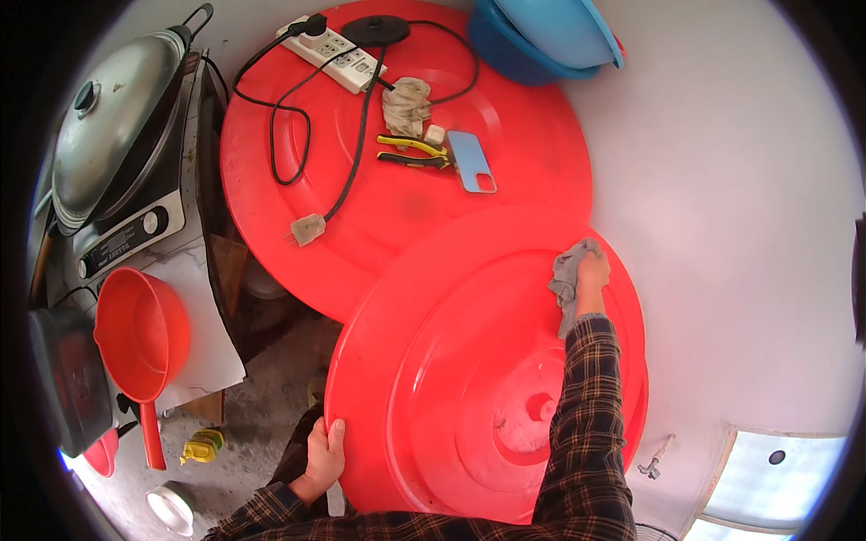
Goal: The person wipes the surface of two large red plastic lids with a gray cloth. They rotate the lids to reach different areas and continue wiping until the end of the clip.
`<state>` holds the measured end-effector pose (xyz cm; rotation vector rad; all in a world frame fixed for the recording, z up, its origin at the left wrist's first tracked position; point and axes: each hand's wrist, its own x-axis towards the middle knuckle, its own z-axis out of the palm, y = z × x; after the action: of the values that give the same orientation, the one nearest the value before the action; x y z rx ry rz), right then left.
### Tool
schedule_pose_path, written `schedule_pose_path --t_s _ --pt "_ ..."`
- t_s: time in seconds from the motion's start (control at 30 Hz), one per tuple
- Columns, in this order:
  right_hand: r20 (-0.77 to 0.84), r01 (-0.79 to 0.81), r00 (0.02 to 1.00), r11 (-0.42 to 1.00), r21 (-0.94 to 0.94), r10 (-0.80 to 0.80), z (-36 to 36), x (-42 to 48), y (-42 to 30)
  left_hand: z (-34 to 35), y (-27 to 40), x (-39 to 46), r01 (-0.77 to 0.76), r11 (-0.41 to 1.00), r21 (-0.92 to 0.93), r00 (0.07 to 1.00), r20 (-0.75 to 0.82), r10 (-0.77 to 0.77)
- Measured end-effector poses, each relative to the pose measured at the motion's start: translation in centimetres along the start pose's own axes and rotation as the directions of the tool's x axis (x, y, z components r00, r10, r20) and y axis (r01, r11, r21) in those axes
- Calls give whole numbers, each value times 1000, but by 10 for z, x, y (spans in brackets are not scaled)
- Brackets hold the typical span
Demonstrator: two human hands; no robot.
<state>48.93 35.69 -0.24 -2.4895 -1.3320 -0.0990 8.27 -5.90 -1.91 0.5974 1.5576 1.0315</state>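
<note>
Before me lies a large round red plastic lid point(433, 338) with ring-shaped ridges and a small knob at its centre. My left hand point(325, 452) grips the lid's left rim, thumb on top and the other fingers mostly hidden. Near the far right rim, my right hand point(593, 272) holds a crumpled grey cloth point(570, 274) against the lid's surface. A second red lid point(406, 209) lies farther off, partly overlapped by the nearer one.
On the far lid are a power strip point(338, 57), a corded plug point(309, 230), pliers point(416, 152), a blue phone case point(471, 162) and a dirty cloth point(406, 107). Blue basins point(541, 40) stand behind. Leftward are a lidded wok point(118, 128) and a red ladle point(142, 335). A wall tap point(653, 466) juts out at right.
</note>
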Motion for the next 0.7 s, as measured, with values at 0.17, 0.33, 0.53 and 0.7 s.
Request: schedule_pose_path --t_s 0.17,0.33,0.53,0.7 --pt "146 214 972 950 -227 -184 16 3 -31 1 -15 2 15 997 -74 1000 20 -14" --pt "172 281 952 948 -149 -255 9 -15 -79 3 -14 2 8 998 -68 1000 1 -8" --pt "166 542 835 837 -80 -525 6 -59 -121 3 -7 1 -48 999 16 999 -4 48" --pt "76 748 663 662 -43 -745 14 -124 -140 4 -1 2 -45 998 35 999 3 45"
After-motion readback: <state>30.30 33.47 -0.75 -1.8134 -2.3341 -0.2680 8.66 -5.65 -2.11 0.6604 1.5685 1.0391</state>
